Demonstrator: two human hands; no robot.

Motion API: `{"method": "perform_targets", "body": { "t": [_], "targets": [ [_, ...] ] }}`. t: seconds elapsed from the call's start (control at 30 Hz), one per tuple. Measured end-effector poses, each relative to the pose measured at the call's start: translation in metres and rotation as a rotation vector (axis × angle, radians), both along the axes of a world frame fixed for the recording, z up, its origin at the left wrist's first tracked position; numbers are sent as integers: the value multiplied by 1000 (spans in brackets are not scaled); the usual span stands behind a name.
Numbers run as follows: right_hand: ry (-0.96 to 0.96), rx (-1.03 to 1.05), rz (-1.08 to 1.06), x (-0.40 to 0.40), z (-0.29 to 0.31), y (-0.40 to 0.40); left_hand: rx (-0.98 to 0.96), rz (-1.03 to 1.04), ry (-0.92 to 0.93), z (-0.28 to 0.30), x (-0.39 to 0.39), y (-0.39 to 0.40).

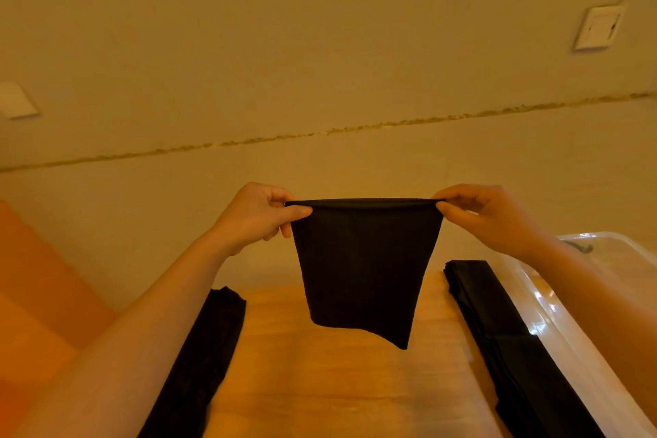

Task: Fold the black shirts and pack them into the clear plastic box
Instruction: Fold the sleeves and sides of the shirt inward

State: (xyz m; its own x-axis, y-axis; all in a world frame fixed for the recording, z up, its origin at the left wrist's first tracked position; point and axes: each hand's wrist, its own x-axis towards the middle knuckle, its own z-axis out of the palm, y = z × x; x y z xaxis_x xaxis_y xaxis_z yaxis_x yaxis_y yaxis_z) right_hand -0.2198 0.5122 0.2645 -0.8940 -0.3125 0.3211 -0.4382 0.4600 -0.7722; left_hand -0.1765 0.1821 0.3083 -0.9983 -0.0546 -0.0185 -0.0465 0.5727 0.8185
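Both forearms reach forward; left hand and right hand pinch a folded black shirt by its top corners, fingers clamped, above the tabletop. Folding looks nearly done; next, probably lowering it into the clear plastic box at right.

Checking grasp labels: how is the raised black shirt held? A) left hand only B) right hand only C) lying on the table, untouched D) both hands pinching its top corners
D: the left hand and right hand each pinch a top corner of the black shirt, which hangs clear of the table.
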Motion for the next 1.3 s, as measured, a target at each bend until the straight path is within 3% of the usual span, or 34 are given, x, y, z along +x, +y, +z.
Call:
{"method": "perform_targets", "body": {
  "t": [0.3,0.53,0.73,0.83,0.97,1.1,1.3],
  "targets": [
    [-125,91,46,-25,2,-10,-61,-46,15,-18,-14,-22],
    [-205,142,-18,-71,-4,-39,-64,166,11,-34,-57,-27],
    [-91,84,-133,-91,8,-55,-123,256,299,-28,-78,-29],
    [-45,46,-91,-78,-2,-53,-197,209,450,-48,-69,-34],
    [-9,101,6,-48,-60,-44,-317,83,550,-117,-40,-44],
    [34,171,104,2,-150,-29,-444,-55,538,-207,16,-37],
    [155,504,230,85,-271,-5,-663,-242,450,-316,105,-19]
  ]
}}
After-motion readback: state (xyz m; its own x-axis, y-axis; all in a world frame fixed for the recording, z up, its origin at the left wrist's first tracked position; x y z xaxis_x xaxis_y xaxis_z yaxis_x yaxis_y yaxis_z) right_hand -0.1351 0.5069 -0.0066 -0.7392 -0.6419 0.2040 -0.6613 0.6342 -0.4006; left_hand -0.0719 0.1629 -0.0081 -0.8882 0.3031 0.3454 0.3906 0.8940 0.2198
